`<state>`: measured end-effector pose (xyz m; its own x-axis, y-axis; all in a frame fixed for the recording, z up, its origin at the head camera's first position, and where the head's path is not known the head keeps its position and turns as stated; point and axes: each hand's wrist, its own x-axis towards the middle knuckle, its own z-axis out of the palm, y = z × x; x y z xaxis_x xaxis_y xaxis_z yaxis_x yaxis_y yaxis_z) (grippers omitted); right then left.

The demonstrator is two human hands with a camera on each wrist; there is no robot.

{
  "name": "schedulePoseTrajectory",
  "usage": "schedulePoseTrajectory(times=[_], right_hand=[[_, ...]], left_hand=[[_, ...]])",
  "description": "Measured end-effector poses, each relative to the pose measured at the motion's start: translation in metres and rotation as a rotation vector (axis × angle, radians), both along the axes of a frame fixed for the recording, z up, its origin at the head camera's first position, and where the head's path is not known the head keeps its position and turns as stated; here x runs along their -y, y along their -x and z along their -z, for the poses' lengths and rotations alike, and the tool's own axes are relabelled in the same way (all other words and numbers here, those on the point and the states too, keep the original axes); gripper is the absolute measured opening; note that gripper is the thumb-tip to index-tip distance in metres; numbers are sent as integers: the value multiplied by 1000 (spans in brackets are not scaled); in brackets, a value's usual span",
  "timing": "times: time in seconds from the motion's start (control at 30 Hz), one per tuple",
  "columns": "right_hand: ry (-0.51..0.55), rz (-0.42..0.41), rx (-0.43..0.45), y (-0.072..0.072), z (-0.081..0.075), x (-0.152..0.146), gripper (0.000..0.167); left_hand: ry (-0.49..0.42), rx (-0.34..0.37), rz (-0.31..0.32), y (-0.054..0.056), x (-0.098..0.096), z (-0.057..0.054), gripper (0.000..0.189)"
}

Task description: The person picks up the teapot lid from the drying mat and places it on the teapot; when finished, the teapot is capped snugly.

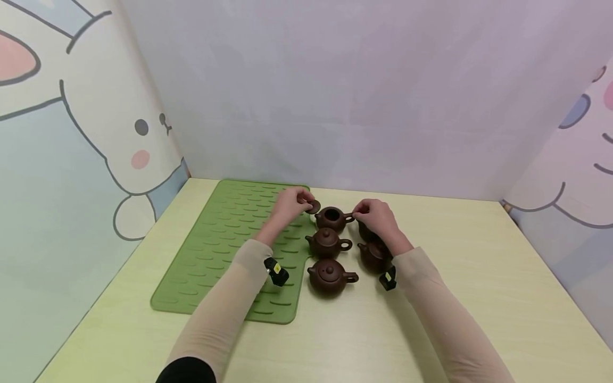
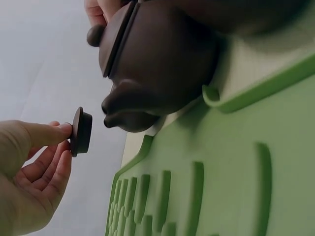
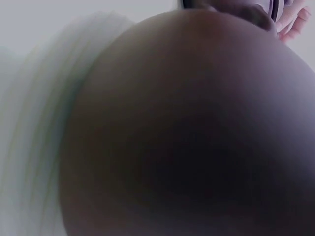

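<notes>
My left hand (image 1: 289,206) pinches a small dark brown teapot lid (image 2: 81,132) by its knob side, thumb against fingers. The lid is held in the air just left of a lidless teapot (image 1: 324,222), whose round opening shows. On that teapot's other side, my right hand (image 1: 381,219) has thumb and fingers at its loop handle (image 1: 349,217), pinching it. Under the right hand and wrist are a partly hidden teapot (image 1: 365,233) and a lidded one (image 1: 372,257). A blurred brown teapot body (image 3: 197,123) fills most of the right wrist view.
Two more lidded teapots, a middle one (image 1: 326,244) and a front one (image 1: 329,279), stand in line nearer me. A green ridged mat (image 1: 206,255) lies left of them on the pale wooden table (image 1: 479,276). A cloth backdrop (image 1: 345,106) hangs behind.
</notes>
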<state>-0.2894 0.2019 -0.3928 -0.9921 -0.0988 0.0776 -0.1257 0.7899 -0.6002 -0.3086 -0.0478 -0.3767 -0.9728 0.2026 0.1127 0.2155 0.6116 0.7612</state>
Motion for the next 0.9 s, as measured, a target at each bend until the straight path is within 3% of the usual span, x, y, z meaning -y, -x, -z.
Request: schedulePoseTrajectory(times=[0.57, 0.9], right_hand=[[-10, 6, 1, -1, 0, 1, 12], [1, 4, 2, -2, 0, 2, 12]], left_hand=[[-5, 27, 51, -2, -33, 0, 10], [28, 4, 63, -4, -43, 7, 8]])
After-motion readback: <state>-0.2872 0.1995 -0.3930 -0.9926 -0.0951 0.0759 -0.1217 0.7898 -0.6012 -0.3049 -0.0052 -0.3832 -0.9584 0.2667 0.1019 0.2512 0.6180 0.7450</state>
